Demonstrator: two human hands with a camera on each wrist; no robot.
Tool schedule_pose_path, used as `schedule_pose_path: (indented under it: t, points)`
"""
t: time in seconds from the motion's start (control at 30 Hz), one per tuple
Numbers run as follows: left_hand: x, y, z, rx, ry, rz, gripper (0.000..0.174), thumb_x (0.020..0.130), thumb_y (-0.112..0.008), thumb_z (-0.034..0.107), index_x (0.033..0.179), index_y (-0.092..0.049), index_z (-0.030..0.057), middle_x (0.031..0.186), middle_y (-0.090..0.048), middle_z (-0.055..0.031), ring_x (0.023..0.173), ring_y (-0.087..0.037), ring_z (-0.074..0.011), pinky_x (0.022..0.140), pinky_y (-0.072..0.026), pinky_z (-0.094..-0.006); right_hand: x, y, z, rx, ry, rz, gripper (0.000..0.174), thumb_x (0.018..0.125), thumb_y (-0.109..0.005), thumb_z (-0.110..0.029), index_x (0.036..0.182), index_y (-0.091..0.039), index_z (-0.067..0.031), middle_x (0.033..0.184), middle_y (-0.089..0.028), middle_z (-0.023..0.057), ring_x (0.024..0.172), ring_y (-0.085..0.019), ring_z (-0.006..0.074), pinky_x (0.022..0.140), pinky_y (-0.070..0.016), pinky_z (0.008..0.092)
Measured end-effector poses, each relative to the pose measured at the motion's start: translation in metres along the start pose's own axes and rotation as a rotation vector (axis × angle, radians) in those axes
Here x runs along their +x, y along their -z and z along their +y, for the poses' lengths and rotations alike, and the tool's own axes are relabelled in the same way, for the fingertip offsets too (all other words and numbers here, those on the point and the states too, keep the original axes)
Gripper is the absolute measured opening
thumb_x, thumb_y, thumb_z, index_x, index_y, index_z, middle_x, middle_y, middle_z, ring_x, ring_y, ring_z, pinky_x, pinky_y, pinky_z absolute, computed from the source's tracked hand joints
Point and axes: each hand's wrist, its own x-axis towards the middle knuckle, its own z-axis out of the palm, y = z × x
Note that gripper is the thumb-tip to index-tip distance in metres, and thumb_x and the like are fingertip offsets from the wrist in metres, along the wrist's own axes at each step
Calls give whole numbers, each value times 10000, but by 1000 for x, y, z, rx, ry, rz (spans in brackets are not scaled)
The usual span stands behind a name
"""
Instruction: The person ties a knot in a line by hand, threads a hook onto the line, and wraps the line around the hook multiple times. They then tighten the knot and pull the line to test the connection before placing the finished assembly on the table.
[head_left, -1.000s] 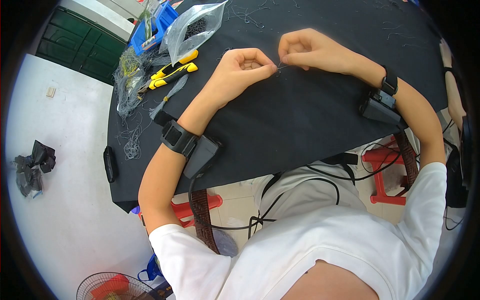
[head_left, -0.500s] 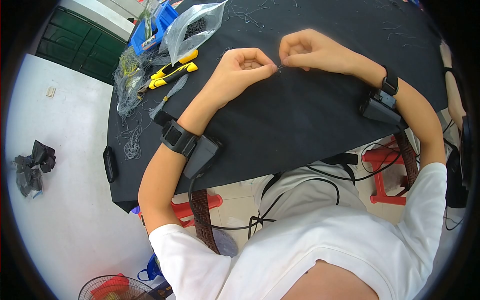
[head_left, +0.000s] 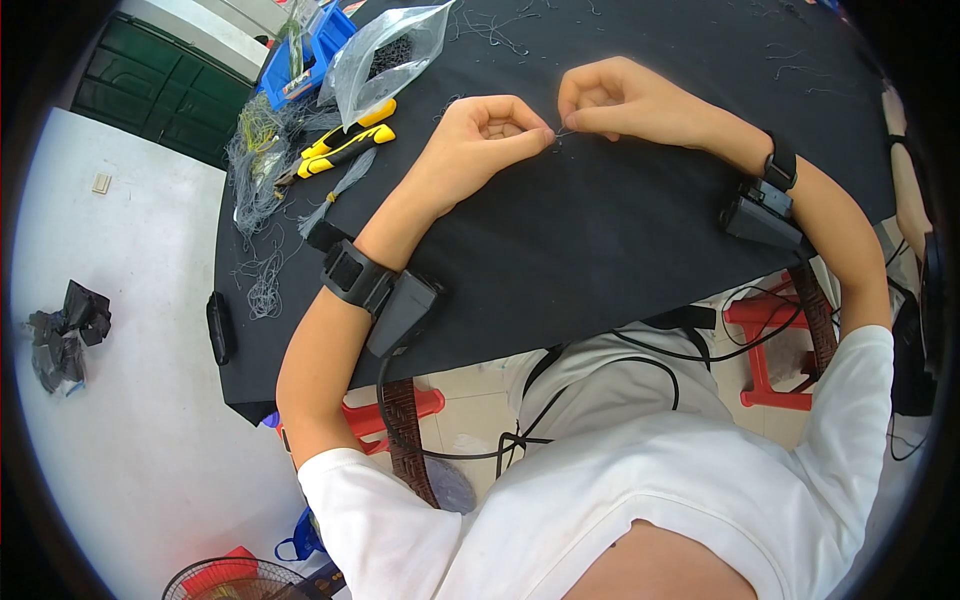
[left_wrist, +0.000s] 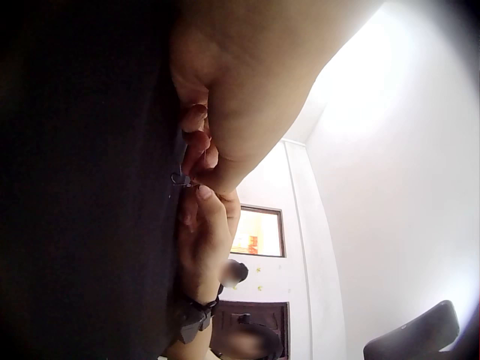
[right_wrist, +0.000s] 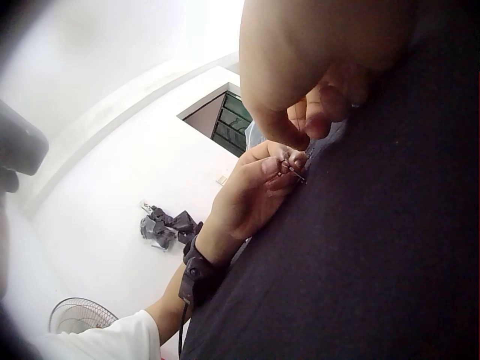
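In the head view my left hand point(head_left: 478, 148) and right hand point(head_left: 635, 103) meet fingertip to fingertip over the black-covered table. Thumb and forefinger of the left hand pinch a small dark fish hook point(right_wrist: 297, 173), its shank sticking out past the fingertips in the right wrist view. The hook point(left_wrist: 178, 179) also shows as a tiny curve beside the fingers in the left wrist view. Between the two hands runs a short piece of thin line point(head_left: 561, 131), pinched by my right thumb and forefinger. Most of the line is hidden inside the fingers.
Left of the hands lie yellow-and-black pliers point(head_left: 345, 152), a tied bundle of grey line point(head_left: 338, 193) and a loose tangle point(head_left: 265, 287). Behind them are a clear plastic bag point(head_left: 365, 95) with dark bits and a blue bin point(head_left: 325, 45). Strands point(head_left: 495, 35) lie scattered farther back.
Both hands hold almost the same pose and place, fingertips together throughout. Nothing on the table has shifted.
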Motion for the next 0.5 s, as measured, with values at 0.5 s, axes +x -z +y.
schedule_pose_path:
  t: [0.5]
  points:
    - [0,0,1,-13,1,-7,106,854,-598,92,893,-614,-5,896,-625,-36,852,-582,-70,806,-447,-194,-1,0,-4,-13,0,-13,118,827,-559,-159,775,-564,-53,539,-426,-55,504,-394,37,494,-330,196]
